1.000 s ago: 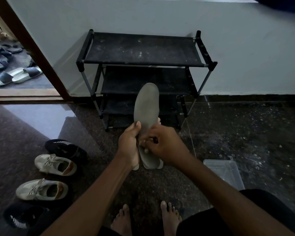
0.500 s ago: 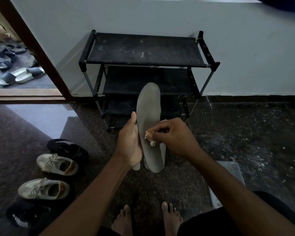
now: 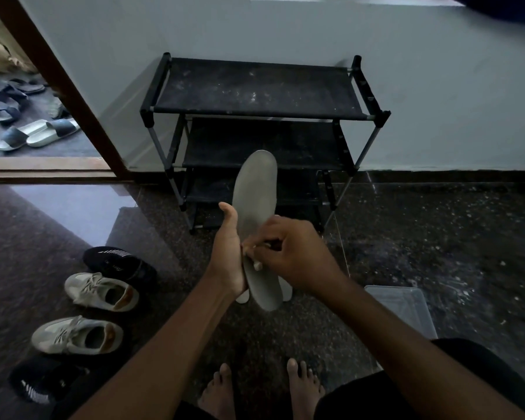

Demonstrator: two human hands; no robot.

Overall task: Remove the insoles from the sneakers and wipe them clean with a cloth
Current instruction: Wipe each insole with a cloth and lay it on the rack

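A grey insole stands upright in front of me, toe end up. My left hand grips it along its left edge, thumb raised. My right hand pinches a small pale cloth and presses it against the insole's lower middle. Behind the grey insole a lighter insole shows at the bottom edges. Two pale sneakers lie on the floor to the left, openings facing up.
A black shoe rack stands against the wall straight ahead. Dark shoes lie beside the sneakers. A clear plastic box sits on the floor at right. Sandals lie beyond the doorway at left. My bare feet are below.
My right hand with the cloth has moved along the insole, up to its middle and back down toward the left edge. My left thumb has lifted off the insole.
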